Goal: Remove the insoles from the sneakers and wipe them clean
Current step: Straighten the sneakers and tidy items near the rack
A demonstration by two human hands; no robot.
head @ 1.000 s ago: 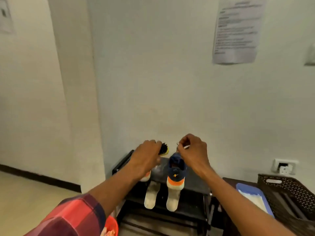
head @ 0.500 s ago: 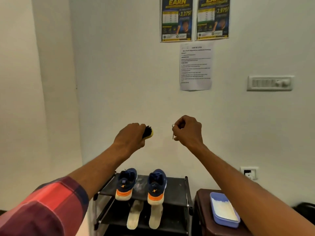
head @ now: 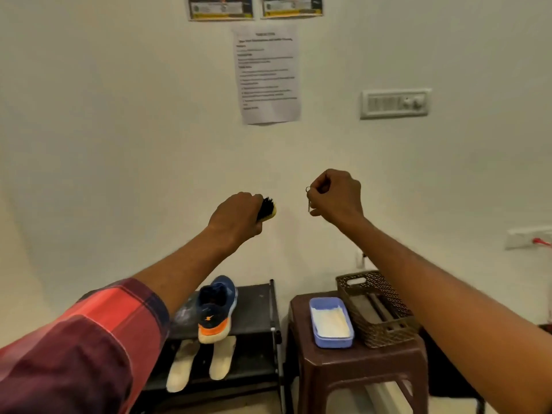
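A navy sneaker with an orange and white heel stands on top of the black shoe rack; my left forearm hides whatever is beside it. Two pale insoles lie side by side on the rack's lower shelf. Both hands are raised high in front of the wall, well above the rack. My left hand grips a yellow brush with black bristles. My right hand pinches a small thin metal object that hangs from its fingers.
A brown plastic stool stands right of the rack. On it sit a light blue tray with white contents and a brown woven basket. Papers, posters and a switch panel are on the wall.
The view tilted up and then swung right, bringing the stool and basket into sight. Both hands rose from just above the sneakers to chest height, keeping the brush and the metal object.
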